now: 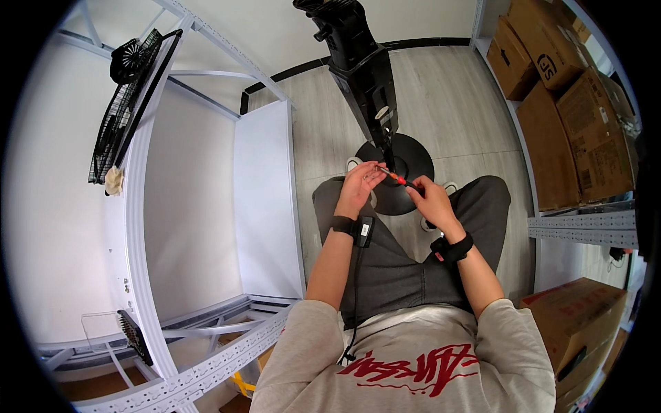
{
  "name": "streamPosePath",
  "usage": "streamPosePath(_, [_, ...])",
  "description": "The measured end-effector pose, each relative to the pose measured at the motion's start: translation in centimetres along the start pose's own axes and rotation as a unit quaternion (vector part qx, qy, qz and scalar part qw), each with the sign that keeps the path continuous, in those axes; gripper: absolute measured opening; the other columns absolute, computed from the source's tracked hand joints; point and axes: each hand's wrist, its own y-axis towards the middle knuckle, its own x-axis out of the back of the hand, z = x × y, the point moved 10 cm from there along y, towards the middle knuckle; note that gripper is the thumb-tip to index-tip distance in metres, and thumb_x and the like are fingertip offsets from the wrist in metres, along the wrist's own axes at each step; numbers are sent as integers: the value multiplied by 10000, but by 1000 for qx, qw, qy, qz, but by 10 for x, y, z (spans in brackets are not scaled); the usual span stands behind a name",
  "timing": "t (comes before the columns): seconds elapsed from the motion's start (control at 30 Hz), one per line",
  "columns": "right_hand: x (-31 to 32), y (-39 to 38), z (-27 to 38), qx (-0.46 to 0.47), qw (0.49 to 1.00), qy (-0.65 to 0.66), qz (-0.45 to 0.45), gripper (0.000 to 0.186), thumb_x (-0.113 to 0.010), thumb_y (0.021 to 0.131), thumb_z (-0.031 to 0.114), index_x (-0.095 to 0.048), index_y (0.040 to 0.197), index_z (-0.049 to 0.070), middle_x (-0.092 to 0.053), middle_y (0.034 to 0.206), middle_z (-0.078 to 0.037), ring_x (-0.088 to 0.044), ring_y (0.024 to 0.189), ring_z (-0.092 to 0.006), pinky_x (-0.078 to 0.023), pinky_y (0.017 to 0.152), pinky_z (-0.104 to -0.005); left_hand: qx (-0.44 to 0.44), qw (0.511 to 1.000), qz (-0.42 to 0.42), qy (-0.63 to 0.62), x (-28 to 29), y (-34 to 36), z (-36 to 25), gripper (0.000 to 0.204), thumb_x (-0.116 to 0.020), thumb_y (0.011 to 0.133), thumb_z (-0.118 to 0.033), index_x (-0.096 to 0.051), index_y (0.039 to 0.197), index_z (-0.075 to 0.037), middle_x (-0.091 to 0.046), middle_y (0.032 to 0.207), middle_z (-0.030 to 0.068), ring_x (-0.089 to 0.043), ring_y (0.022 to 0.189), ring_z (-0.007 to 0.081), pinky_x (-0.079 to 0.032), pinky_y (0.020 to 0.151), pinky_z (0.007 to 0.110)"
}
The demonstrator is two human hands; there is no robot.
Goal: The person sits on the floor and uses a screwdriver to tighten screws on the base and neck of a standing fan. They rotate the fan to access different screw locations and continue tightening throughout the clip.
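Observation:
A screwdriver [401, 180] with a red-and-black handle and a thin shaft is held in my right hand [432, 202], its fingers closed round the handle's end. The shaft points left toward my left hand [359, 187], whose fingers are bent in at the tip. What they pinch there is too small to make out. Just beyond both hands stands a tall black fan stand [365, 89], leaning up and away, its lower end over a round black base [416, 158] on the floor. My hands partly cover where the stand meets the base.
A white metal shelf rack [265, 199] stands on my left, with a black wire fan grille [113, 131] on its upper shelf. Cardboard boxes [547, 144] fill the rack on my right, and another box [578, 316] sits lower down. Grey plank flooring [454, 103] lies between.

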Motion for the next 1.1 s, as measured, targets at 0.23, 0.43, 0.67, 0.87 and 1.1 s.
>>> streamPosePath(0.23, [1, 0, -3, -7, 1000, 5, 4, 275, -706, 910, 249, -624, 976, -5, -667, 769, -194, -659, 688, -360, -479, 613, -421, 17, 999, -30, 16, 4, 1, 3, 211, -555, 991, -99, -617, 1125, 52, -682, 1101, 189, -677, 962, 243, -571, 885, 349])
streamPosePath(0.43, [5, 0, 2, -7, 1000, 15, 4, 271, -707, 913, 237, -622, 976, -13, -662, 753, -188, -648, 658, -335, -467, 598, -407, 28, 994, 20, 101, -4, 0, 8, 276, -589, 996, -120, -624, 1209, 52, -691, 1036, 128, -676, 941, 191, -540, 842, 294])
streamPosePath(0.67, [4, 1, -4, -9, 1000, 21, 5, 268, -714, 902, 227, -623, 978, -14, -665, 762, -188, -646, 655, -329, -471, 603, -400, 27, 992, 20, 118, -7, -1, 9, 252, -606, 989, -112, -621, 1190, 39, -690, 1017, 115, -675, 932, 177, -541, 833, 282])
streamPosePath(0.87, [7, 2, -6, -7, 1000, 29, -1, 278, -724, 893, 232, -624, 987, -11, -674, 785, -178, -649, 665, -315, -476, 608, -395, 10, 998, -7, 62, 2, 3, 6, 178, -617, 995, -136, -630, 1101, 6, -685, 1073, 125, -669, 970, 194, -554, 867, 309])
streamPosePath(1.1, [6, 1, -3, 3, 1000, 25, -8, 275, -730, 889, 224, -628, 1007, -3, -686, 817, -168, -653, 677, -301, -487, 620, -386, 14, 1000, -9, -3, -5, -2, -1, 167, -618, 995, -143, -635, 1087, -5, -681, 1108, 131, -664, 997, 205, -547, 933, 329])
